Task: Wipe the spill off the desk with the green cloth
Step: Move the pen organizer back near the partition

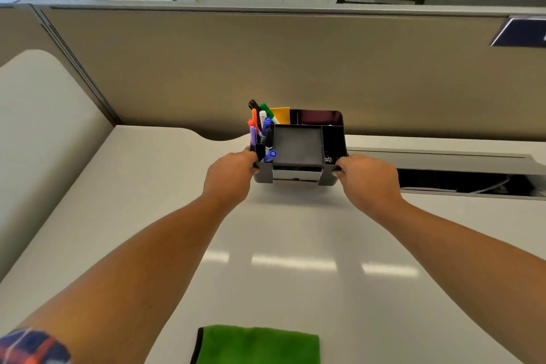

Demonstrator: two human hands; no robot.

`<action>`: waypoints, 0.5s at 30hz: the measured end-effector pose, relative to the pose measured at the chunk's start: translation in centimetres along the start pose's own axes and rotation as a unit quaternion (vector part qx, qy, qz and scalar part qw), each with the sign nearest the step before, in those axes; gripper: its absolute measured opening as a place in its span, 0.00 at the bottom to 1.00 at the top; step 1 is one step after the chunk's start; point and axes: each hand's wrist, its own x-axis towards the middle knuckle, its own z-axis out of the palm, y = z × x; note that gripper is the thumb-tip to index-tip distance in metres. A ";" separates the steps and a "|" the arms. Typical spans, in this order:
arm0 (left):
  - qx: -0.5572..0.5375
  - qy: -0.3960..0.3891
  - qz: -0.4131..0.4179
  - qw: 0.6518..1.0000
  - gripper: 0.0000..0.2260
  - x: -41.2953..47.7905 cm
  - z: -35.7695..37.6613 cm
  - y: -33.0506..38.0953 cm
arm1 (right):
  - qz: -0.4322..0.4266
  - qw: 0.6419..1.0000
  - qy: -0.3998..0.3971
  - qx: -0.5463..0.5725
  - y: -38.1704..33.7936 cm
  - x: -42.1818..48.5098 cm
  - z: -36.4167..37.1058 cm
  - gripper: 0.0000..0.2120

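Observation:
A folded green cloth (258, 344) with a black edge lies on the white desk (147, 201) at the near edge, between my forearms. Farther out, both hands hold a black desk organizer (298, 146) filled with coloured markers. My left hand (229, 177) grips its left side and my right hand (366, 179) grips its right side. The organizer looks slightly raised above the desk, with a shadow under it. I see no spill on the desk surface.
A beige partition wall (266, 68) runs behind the desk. An open cable trough (466, 177) sits in the desk at the right. A rounded white desk section (35, 115) is at the left. Black chairs stand beyond the partition.

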 end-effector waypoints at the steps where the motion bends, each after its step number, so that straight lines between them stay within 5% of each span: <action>1: 0.002 -0.006 -0.002 1.000 0.09 0.2 0.3 0.2 | 0.000 1.000 -0.003 -0.002 0.2 0.1 0.2 0.12; 15: 0.002 -0.035 -0.015 0.999 0.09 1.1 3.4 0.9 | 0.006 1.000 -0.023 0.007 1.4 -0.2 2.7 0.10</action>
